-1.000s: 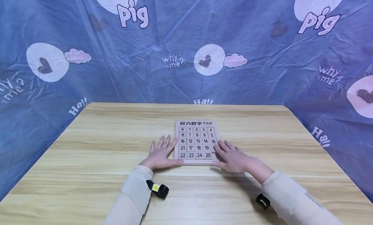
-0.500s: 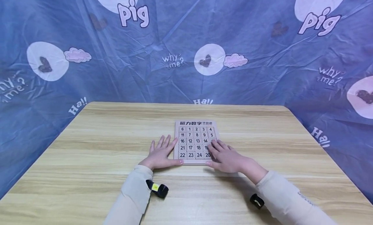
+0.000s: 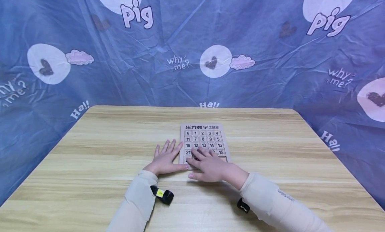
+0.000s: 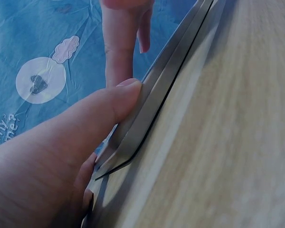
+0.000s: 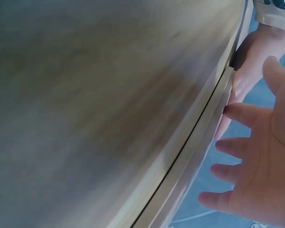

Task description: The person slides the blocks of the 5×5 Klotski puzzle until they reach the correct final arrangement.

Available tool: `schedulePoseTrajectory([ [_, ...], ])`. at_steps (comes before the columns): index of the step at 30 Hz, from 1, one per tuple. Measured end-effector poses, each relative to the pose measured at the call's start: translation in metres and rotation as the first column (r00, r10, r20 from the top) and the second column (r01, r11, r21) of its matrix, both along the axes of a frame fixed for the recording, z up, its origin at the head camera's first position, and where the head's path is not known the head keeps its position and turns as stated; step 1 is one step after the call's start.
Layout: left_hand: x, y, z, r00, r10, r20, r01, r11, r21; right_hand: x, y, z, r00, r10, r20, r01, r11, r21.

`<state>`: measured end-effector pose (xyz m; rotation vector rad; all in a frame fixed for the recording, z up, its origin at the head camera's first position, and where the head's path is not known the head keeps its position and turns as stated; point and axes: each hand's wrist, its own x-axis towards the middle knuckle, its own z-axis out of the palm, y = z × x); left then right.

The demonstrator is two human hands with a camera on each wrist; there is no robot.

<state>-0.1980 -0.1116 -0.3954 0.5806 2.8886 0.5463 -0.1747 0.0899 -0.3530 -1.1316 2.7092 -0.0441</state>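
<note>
A flat number slide puzzle (image 3: 222, 138) lies on the table, its numbered square tiles in rows under a strip of dark lettering. My left hand (image 3: 165, 161) spreads at the puzzle's left side, with the index fingertip at that edge and the thumb on the near left corner. In the left wrist view the thumb (image 4: 99, 107) rests against the frame's rim (image 4: 154, 95). My right hand (image 3: 212, 168) reaches across the lower rows, fingers extended, index fingertip at the bottom-left tile (image 3: 187, 162). It covers much of the two lowest rows. Tile 15 (image 3: 221, 152) shows beside it.
The puzzle sits mid-way on a light wood-grain table (image 3: 90, 178). Behind the table's far edge hangs a blue printed cloth (image 3: 168, 81). Black wrist cameras are strapped on both sleeves; the left one (image 3: 163, 195) hangs just above the tabletop.
My right hand has swept left along the puzzle's lower part, from its right edge to the bottom-left tile, uncovering tiles 10 and 15. The left hand and the puzzle's frame have stayed put.
</note>
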Motion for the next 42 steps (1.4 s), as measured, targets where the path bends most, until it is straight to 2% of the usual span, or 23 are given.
schedulePoseTrajectory([
  [12, 0.000, 0.000, -0.001, 1.000, 0.003, -0.005, -0.003, 1.000, 0.009, 0.001, 0.008, -0.001, 1.000, -0.010, -0.011, 0.010, 1.000, 0.020],
  [21, -0.002, 0.000, -0.002, 1.000, 0.005, -0.004, -0.005, 1.000, 0.015, 0.002, 0.024, -0.001, 1.000, -0.021, -0.006, 0.021, 1.000, -0.010],
  [30, -0.002, 0.000, -0.003, 1.000, 0.007, -0.004, -0.007, 1.000, 0.017, 0.001, 0.027, -0.001, 1.000, -0.015, 0.002, 0.015, 0.999, -0.029],
  [36, -0.001, -0.001, -0.002, 1.000, 0.002, -0.007, -0.001, 1.000, 0.015, -0.010, 0.018, -0.001, 0.998, -0.057, 0.019, 0.058, 0.997, -0.058],
  [42, -0.002, -0.001, -0.002, 1.000, 0.002, -0.001, -0.002, 1.000, 0.009, -0.033, 0.002, -0.001, 0.993, -0.116, 0.003, 0.116, 0.992, -0.046],
])
